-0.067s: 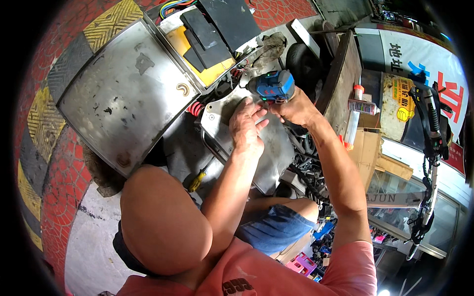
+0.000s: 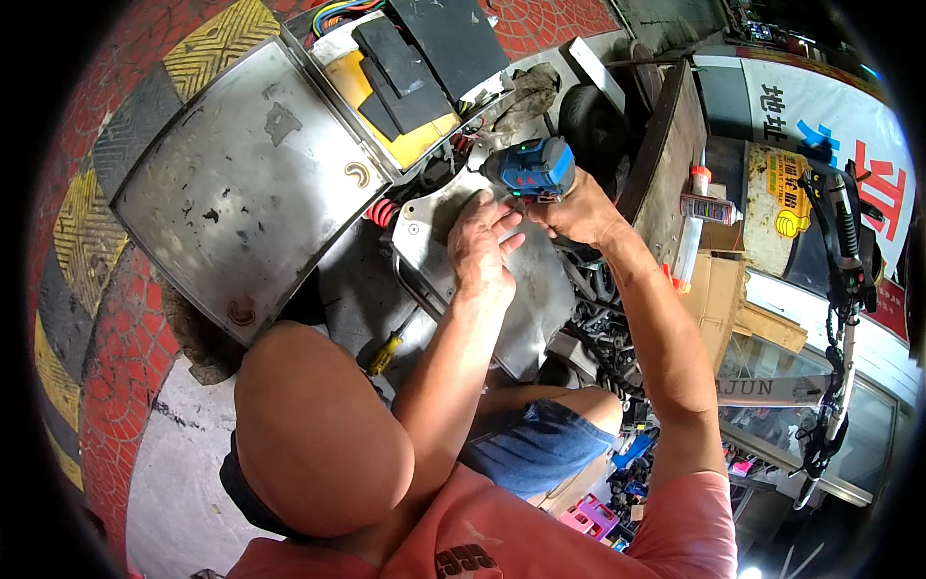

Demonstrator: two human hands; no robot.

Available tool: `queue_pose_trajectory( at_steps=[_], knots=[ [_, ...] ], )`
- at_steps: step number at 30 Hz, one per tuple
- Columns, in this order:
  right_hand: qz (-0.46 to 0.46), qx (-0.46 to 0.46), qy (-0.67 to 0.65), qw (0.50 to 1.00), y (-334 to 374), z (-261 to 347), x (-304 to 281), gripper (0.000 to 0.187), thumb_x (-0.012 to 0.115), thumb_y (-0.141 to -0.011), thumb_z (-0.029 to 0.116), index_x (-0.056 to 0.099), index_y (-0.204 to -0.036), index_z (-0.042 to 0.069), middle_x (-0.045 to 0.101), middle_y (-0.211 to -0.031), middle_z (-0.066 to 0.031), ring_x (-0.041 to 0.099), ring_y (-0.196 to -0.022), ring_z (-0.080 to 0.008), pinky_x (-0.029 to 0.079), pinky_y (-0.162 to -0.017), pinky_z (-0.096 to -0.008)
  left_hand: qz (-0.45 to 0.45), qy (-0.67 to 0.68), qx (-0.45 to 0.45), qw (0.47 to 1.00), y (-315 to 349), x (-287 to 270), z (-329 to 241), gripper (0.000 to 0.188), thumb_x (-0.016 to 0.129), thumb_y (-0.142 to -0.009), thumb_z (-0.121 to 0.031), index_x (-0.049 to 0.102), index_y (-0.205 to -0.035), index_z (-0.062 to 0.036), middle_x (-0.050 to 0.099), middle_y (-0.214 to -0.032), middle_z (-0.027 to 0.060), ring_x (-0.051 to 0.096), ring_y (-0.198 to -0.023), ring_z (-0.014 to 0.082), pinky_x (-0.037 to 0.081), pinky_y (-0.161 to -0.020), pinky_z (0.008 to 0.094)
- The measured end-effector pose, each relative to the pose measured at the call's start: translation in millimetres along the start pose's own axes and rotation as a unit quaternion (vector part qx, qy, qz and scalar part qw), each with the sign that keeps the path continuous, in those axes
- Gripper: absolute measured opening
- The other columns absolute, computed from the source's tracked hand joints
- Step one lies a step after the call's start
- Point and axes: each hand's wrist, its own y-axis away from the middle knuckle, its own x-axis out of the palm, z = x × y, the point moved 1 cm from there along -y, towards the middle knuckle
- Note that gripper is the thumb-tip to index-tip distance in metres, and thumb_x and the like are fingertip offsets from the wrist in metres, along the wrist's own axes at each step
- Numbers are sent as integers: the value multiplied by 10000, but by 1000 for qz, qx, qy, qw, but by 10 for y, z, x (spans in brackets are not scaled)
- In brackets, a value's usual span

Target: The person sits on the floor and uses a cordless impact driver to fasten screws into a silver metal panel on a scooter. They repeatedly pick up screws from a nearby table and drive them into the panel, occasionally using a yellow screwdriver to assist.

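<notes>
My right hand is closed round the grip of a blue cordless impact driver, whose nose points left toward the upper end of a worn metal plate. Just below the tool, my left hand lies over the plate with its fingers apart and slightly curled. I see nothing held in it. The driver's tip and what it meets are too small to make out. A red coil spring shows beside the plate's left corner. Down and left of the plate lies a yellow-handled screwdriver.
A large scuffed metal panel stands at left, joined to an open compartment with yellow and black parts. At right are a wooden board, a cardboard box and a black jointed stand. A tyre sits behind.
</notes>
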Motion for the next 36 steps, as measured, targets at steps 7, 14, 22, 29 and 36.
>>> queue_pose_trajectory(
  at_steps=[7, 14, 22, 29, 36],
  knots=[
    [-14, -52, 101, 993, 33, 87, -14, 348, 825, -849, 237, 742, -1165, 118, 756, -927, -100, 681, -753, -221, 567, -728, -369, -6, -5, 19, 1000, -48, -24, 48, 526, 632, -1026, -278, 516, -1489, -57, 659, -1238, 92, 662, -1059, 213, 533, -879, 413],
    [-67, -300, 272, 912, 42, -46, -73, 468, 803, -758, 260, 752, -1208, 142, 766, -1116, -119, 724, -1111, -329, 570, -965, -405, -11, -197, 246, 949, 2, -46, 374, 318, 682, -987, -262, 656, -1217, -44, 732, -1080, 116, 697, -985, 280, 540, -879, 416],
    [-71, -245, 148, 955, -55, -102, -99, 406, 789, -779, 316, 764, -1169, 205, 784, -1109, -105, 737, -1066, -320, 575, -938, -415, -1, -483, 545, 686, 380, 355, -205, 725, 764, -952, -383, 483, -1526, -39, 546, -1434, 258, 528, -1325, 458, 428, -1121, 534],
    [-32, -214, 58, 975, -270, -620, -106, 275, 782, -825, 216, 728, -1049, 65, 765, -998, -172, 723, -935, -293, 566, -876, -439, 21, -511, 477, 715, 292, 622, -156, 562, 688, -987, -279, 512, -1472, -55, 576, -1345, 247, 538, -1276, 461, 427, -1088, 556],
    [-6, -171, 31, 985, -222, -519, -115, 429, 829, -845, 261, 682, -1208, 89, 753, -1096, -83, 647, -1002, -195, 526, -966, -385, -18, -477, 525, 705, 385, 629, -117, 539, 691, -949, -128, 508, -1445, -23, 552, -1394, 230, 509, -1329, 439, 411, -1131, 536]
  ],
)
